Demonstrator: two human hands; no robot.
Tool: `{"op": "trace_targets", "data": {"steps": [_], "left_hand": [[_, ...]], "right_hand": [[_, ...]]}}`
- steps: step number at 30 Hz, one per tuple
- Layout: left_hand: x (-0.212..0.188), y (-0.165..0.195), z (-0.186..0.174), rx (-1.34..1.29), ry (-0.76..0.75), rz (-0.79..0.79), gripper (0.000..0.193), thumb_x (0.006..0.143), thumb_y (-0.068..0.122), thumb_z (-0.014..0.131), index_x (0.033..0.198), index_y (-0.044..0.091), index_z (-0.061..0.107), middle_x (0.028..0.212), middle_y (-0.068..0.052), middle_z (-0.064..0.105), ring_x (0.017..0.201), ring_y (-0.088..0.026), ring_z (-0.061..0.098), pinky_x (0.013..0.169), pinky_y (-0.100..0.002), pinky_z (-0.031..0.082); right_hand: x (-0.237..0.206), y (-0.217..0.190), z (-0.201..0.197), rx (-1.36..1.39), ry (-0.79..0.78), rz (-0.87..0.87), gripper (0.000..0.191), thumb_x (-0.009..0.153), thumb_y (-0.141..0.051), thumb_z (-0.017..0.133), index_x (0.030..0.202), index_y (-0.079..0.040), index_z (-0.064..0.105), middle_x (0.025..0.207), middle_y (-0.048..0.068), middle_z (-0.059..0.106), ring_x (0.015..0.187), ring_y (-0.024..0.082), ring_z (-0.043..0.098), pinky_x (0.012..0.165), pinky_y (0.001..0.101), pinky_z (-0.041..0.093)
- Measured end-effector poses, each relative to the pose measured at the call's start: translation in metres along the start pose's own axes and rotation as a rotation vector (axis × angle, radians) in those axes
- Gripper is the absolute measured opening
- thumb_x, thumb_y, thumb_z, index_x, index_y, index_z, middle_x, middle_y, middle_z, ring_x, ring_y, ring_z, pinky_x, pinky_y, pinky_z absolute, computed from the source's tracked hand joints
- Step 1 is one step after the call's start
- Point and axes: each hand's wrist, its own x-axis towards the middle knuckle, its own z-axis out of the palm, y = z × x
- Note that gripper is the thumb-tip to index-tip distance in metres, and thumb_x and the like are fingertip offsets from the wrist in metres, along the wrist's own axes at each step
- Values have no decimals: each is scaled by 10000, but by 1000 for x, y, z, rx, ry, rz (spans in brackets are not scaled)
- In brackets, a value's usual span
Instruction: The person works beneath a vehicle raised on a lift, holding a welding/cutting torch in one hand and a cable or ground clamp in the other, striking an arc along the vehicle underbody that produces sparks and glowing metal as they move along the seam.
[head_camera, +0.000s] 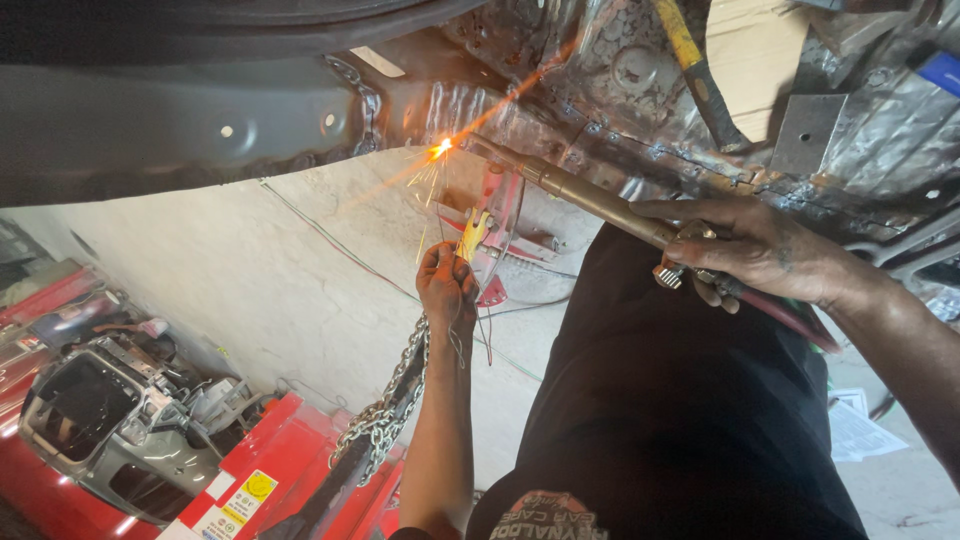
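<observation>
My right hand (755, 250) grips a brass gas torch (590, 198) that slants up to the left. Its tip burns with a bright flame (440, 149) against the edge of a grey car body panel (200, 120), throwing sparks. My left hand (447, 285) is closed around a thin filler rod or wire (470, 235) just below the flame, next to a clear red-edged clamp piece (497, 235). A steel chain (392, 405) hangs beside my left forearm.
A hammer with a yellow handle (700, 75) lies on the foil-like car floor (620, 70) at the top. Red frame equipment (280, 460) and a grey car part (110, 420) sit lower left. Papers (860, 430) lie on the concrete at the right.
</observation>
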Motion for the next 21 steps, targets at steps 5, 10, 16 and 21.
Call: {"op": "trace_targets", "data": {"steps": [5,10,16,21], "left_hand": [[1,-1,0,-34,6,-17,176,1069,211,545,1017,49,593,616,-5,480,412,-77,382,375,-238,303],[1,-1,0,-3,-5,-3,190,1068,222,546,1024,45,601,628,-4,492,417,-78,393,377,-241,312],[0,0,2,-5,0,-3,188,1068,218,550,1020,43,599,636,-5,497,423,-74,393,380,-235,314],[-2,1,2,12,9,1,198,1076,220,542,1025,38,600,636,-1,492,429,-72,393,382,-235,314]], "right_hand": [[-1,-3,0,2,10,50,616,871,-323,636,1463,-168,564,730,144,756,439,178,670,404,334,601],[0,-1,-1,-4,7,32,616,872,-330,634,1463,-174,562,729,143,762,433,178,670,399,337,606],[1,7,-1,-41,16,-15,582,846,-302,612,1406,-146,570,749,139,779,440,177,691,400,331,616],[1,10,-3,18,2,-14,573,857,-305,613,1404,-139,577,760,144,767,453,178,691,402,334,617]]}}
